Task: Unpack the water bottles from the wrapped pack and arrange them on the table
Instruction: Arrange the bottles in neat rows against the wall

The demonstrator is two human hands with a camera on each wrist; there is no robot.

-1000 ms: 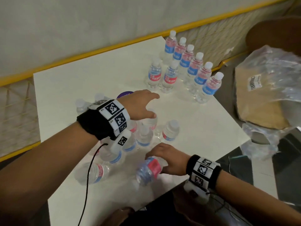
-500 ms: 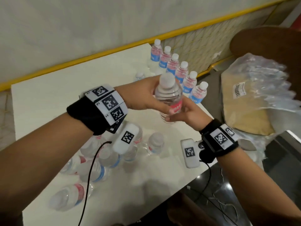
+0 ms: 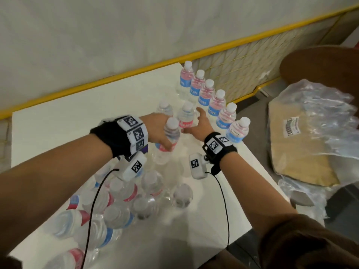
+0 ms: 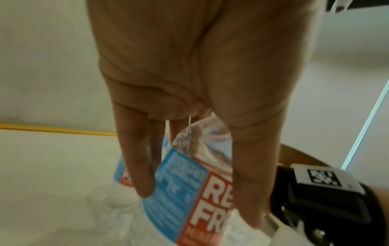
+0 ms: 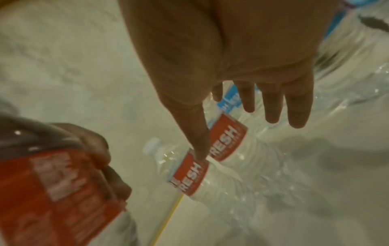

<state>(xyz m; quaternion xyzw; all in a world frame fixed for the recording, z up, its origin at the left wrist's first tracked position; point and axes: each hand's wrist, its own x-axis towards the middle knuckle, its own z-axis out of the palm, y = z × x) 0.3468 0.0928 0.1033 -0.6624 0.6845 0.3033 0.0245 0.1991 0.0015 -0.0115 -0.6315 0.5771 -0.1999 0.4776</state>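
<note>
Now upright bottle inside left hand, right hand just beside.

L hand fingers curled in a grip; R hand fingers straight, spread, palm down.

One held bottle; six rowed; two hands

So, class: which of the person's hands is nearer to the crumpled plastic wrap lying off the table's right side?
Right. The right hand is open over the standing bottles, on the side toward the plastic wrap; the left hand grips a bottle farther from it.
</note>
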